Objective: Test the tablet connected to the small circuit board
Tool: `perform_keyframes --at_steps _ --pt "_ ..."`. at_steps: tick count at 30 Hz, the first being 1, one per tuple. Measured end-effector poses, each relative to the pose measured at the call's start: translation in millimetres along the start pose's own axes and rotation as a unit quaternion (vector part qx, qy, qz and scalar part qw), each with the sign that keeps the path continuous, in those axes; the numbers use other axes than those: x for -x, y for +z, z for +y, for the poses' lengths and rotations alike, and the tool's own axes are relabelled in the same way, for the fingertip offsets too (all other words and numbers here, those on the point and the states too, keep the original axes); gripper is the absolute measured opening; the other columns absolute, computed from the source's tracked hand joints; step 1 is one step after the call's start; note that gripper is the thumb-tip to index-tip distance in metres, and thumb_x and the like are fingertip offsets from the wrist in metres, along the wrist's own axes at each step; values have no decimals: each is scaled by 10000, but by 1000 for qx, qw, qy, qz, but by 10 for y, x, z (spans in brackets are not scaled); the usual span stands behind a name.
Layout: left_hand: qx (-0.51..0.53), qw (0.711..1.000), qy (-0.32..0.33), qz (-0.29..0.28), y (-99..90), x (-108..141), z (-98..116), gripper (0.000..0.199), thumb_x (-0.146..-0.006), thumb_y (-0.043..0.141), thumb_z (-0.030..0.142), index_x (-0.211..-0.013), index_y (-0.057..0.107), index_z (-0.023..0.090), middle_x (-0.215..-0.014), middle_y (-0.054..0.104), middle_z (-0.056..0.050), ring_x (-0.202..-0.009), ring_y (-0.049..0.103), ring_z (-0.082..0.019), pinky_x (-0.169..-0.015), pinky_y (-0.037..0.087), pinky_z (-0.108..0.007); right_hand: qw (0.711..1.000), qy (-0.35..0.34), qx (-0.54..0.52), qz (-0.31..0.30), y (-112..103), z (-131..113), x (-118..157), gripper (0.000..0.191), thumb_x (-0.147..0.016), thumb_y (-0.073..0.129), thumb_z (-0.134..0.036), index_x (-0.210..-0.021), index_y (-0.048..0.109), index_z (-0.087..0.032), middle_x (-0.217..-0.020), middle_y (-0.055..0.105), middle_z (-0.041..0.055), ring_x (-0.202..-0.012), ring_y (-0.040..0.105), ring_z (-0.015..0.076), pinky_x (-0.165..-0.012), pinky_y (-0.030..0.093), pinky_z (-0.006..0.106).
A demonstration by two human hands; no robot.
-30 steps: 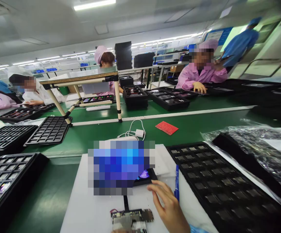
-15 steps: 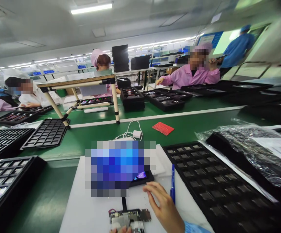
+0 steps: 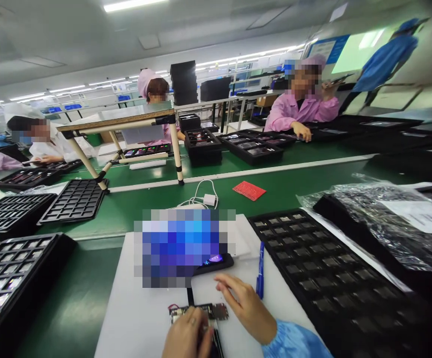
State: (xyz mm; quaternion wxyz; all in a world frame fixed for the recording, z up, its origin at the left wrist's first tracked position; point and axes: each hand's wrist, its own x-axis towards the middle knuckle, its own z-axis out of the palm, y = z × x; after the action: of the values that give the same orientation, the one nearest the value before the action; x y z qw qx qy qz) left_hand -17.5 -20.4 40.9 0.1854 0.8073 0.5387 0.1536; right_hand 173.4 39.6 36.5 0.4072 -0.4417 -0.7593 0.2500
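A small circuit board (image 3: 218, 312) with a flat black cable lies on a white mat (image 3: 137, 318) in front of me. My left hand (image 3: 188, 335) rests on top of the board and hides most of it. My right hand (image 3: 248, 308) lies on the mat just right of the board, fingers spread and nothing in them. The cable runs up to a dark phone-like device (image 3: 214, 262) whose screen is blurred out. A blue pen (image 3: 261, 271) lies beside my right hand.
A black compartment tray (image 3: 335, 278) with small parts is on the right and another tray (image 3: 7, 283) on the left. Plastic-wrapped trays (image 3: 383, 219), a red card (image 3: 249, 190) and a white charger (image 3: 209, 200) lie on the green belt. Several seated workers face me.
My left hand has come into view and settled onto the circuit board. My right hand slid slightly left toward the board. The view tipped down a little.
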Motion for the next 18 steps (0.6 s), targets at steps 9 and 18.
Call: perform_keyframes --at_steps 9,18 --pt "-92 967 -197 -130 24 -265 203 246 -929 414 162 -1023 641 148 -936 655 -55 -875 664 -243 -755 520 -359 994 -54 64 -72 -24 26 316 265 -864 511 -111 -1084 655 -137 -1069 652 72 -1048 602 175 -919 523 321" --pt "-119 959 -199 -164 -47 -361 359 304 -887 384 116 -1008 662 144 -952 673 -72 -900 654 -302 -817 508 -460 979 -116 168 -28 46 64 383 321 -784 577 -101 -1091 653 -155 -1087 654 66 -1017 618 185 -856 562 327"
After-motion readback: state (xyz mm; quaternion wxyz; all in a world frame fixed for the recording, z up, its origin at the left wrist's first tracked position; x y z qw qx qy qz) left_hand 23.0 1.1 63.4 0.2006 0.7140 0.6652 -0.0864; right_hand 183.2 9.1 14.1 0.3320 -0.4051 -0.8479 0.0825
